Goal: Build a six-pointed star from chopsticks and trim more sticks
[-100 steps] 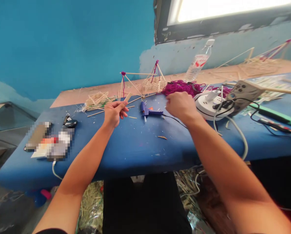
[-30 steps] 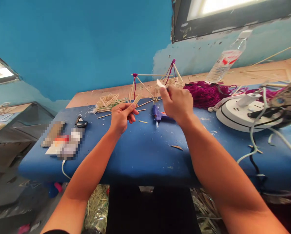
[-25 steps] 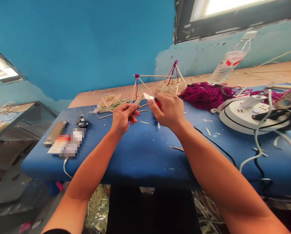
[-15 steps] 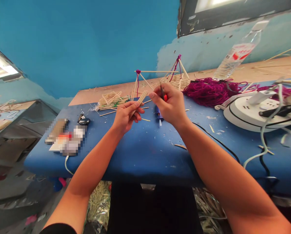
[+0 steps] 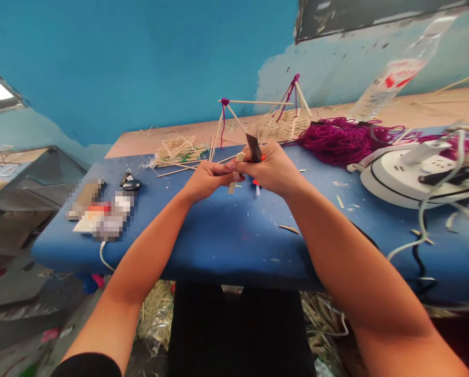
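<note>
My left hand [image 5: 208, 180] is closed around a short bundle of pale thin wooden sticks [image 5: 231, 187], held upright above the blue table. Against that bundle, my right hand [image 5: 271, 166] meets the left fingertips, its thumb and fingers bent. A dark, flat blade-like piece [image 5: 253, 146] rises from the right hand's grip, with a bit of red near it; its handle is hidden. Behind the hands stands a stick frame [image 5: 225, 101] tied with purple cord. Below the right hand lies a small tool with a red collar and clear tip [image 5: 257, 187], mostly covered.
A woven stick piece with a tied peak [image 5: 285, 125] and a purple cord heap [image 5: 340, 141] sit behind. A white power strip [image 5: 399, 178] with cables and a plastic bottle [image 5: 399, 78] are right. Loose sticks [image 5: 179, 152] and black earbud-like case [image 5: 132, 185] lie left.
My two hands have come together at the sticks, which now stand more upright. The dark blade now shows its broad face. The whole view has shifted slightly.
</note>
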Demonstrator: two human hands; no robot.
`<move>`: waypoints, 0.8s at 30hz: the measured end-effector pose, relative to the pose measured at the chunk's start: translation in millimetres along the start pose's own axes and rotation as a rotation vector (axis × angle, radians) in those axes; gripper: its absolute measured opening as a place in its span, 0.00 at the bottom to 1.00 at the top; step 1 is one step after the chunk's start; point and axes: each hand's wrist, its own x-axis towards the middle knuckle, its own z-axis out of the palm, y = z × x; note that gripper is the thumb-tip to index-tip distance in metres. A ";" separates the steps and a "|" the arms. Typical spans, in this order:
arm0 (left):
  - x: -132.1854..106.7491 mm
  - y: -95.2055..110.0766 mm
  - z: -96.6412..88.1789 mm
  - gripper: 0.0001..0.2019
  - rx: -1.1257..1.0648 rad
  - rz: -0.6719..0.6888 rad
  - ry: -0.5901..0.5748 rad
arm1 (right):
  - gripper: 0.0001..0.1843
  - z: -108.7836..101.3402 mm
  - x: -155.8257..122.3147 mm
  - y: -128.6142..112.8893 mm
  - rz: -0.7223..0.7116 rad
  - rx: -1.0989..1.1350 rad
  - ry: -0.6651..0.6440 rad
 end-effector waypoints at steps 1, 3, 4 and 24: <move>-0.1 -3.1 -2.1 0.24 -0.005 -0.028 -0.018 | 0.21 -2.6 -0.2 -0.1 0.034 -0.041 -0.035; 0.0 -8.7 -3.9 0.23 -0.032 -0.075 -0.039 | 0.18 -6.2 -0.6 -1.2 0.116 -0.134 -0.063; 0.1 -10.7 -4.0 0.22 -0.044 -0.092 -0.045 | 0.16 -7.1 -0.9 -2.5 0.154 -0.180 -0.061; -9.9 24.2 22.9 0.22 -0.321 -0.069 0.225 | 0.26 7.7 -2.2 -6.3 0.177 0.357 0.238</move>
